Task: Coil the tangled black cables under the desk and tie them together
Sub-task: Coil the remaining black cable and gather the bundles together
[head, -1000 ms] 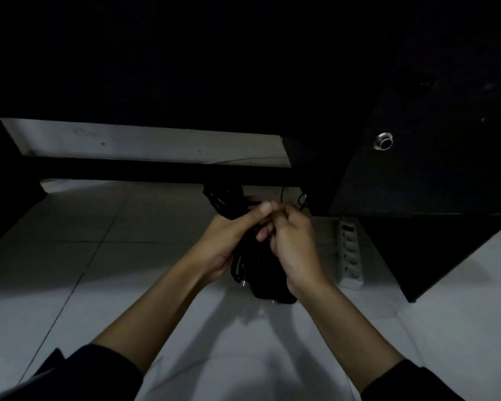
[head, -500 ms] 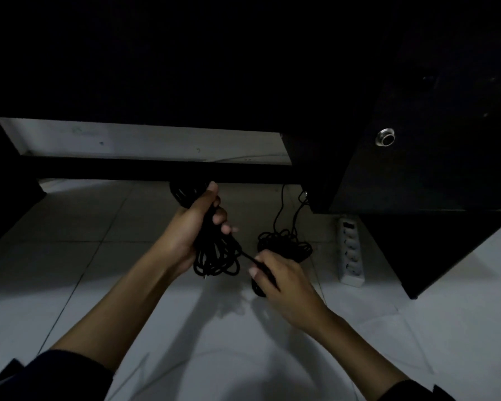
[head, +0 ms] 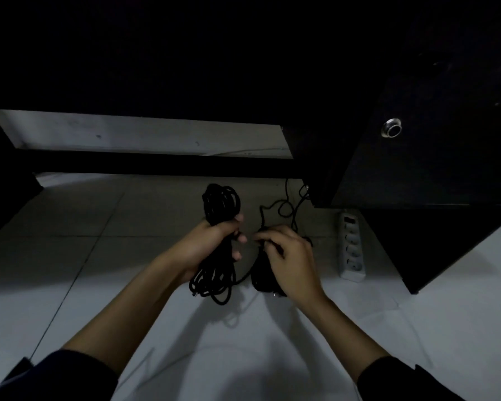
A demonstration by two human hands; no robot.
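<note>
Sleeves (head: 78,377): dark cuffs at the bottom edge, bare forearms reaching forward over the pale tiled floor (head: 70,241).
Left hand (head: 206,244): its grip is clenched round the waist of a coiled bundle (head: 219,218) of thin black cable, held upright, with loops fanning above the fist and hanging below it near the tiles.
Right hand (head: 292,261): fingers curled and pinching at a second dark mass of cable (head: 262,277) just beside the first; the grip is on that cable, though exactly which strand it holds is lost in shadow.
Link: a thin run of cable appears to join the two bundles low between the hands.
Loose cable (head: 287,206): slack black loops trail from the right hand's bundle back toward the cabinet's foot, not yet gathered.
Power strip (head: 351,247): white, hard plastic, a row of round sockets, flat on the floor to the right, apart from both hands.
Cabinet (head: 417,157): matte black panels with a small round metal fitting (head: 391,131).
Underside of counter (head: 156,68): near-black, overhanging a pale strip of wall.
Risk: the smooth, springy coils could slip and splay if the left grip eases before a tie goes on.
Risk: hauling in the trailing loops could snag at the cabinet corner or knot them tighter.
</note>
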